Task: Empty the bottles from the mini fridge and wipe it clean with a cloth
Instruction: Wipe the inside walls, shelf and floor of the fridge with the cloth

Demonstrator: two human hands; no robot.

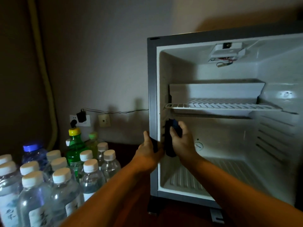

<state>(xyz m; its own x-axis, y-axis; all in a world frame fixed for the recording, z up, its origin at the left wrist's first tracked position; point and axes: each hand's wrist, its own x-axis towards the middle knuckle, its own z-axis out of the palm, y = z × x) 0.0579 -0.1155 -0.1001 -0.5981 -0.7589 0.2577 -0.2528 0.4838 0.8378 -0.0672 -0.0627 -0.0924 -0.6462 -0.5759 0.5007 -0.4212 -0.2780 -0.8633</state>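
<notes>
Against the fridge's left inner wall, the right hand clamps the dark cloth, long axis upright, while the left hand grips the frame edge; bottles stand outside, left.

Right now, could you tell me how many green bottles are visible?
2: the yellow-capped bottle behind the clear bottles, the green-capped bottle right of it; others may be hidden.

Dark blue cloth, white-lined fridge
</notes>
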